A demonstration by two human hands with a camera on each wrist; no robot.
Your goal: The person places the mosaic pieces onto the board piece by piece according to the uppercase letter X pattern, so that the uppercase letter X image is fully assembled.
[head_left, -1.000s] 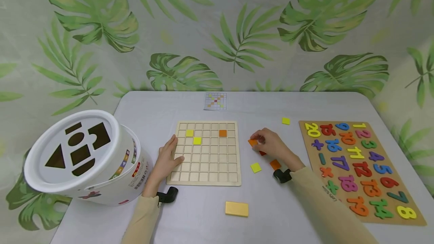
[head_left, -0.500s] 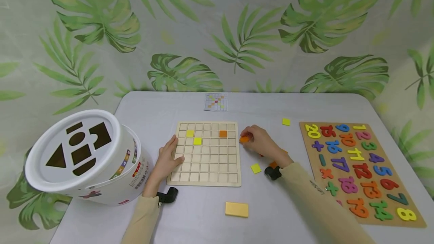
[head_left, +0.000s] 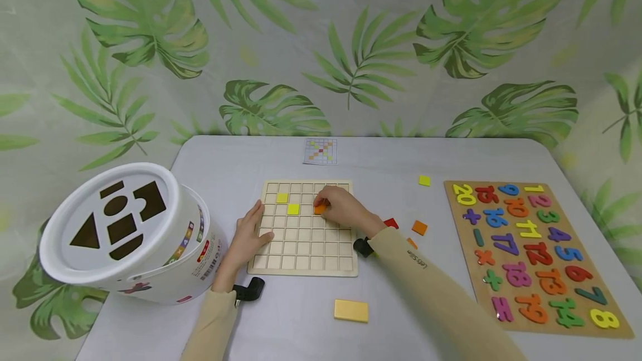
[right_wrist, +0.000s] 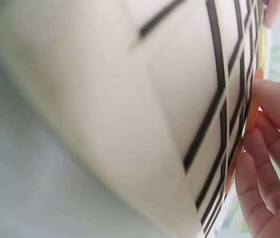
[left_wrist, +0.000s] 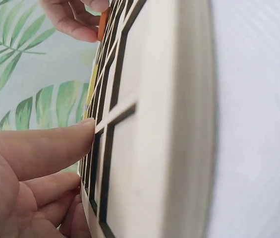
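Behind everything, a fabric backdrop (head_left: 281, 43) printed with broad green leaves hangs in soft folds beyond the grid board (head_left: 303, 248). Below it spreads the surface (head_left: 288, 330), smooth and pale, with rounded far corners. Left of the grid board stands a glossy white plastic bucket (head_left: 173, 274); its round lid (head_left: 170, 205) has dark cutouts, among them a triangle, a circle and rectangles. Right of the grid board lies a flat brown number board (head_left: 582, 328) set with thick, matte, coloured numerals and signs. The grid board itself is pale wood, square, with ridges dividing it into shallow square cells.

The left hand (head_left: 246, 234) rests along the grid board's left edge, fingers extended, thumb touching its rim. Over its upper right part, the right hand (head_left: 346, 208) pinches a thin square orange tile (head_left: 320, 209) between thumb and fingers, at the cells; the right wrist view shows another flat orange piece (right_wrist: 233, 171) on the grid just beside.

Beyond the grid board's far edge lies a small printed card (head_left: 320, 151); near its close edge, a smooth yellow rectangular block (head_left: 351, 311). Two yellow tiles (head_left: 293, 209) sit diagonally in its upper left cells. Right of it lie a red tile (head_left: 391, 223), loose orange squares (head_left: 419, 228) and a lone yellow square (head_left: 424, 181).
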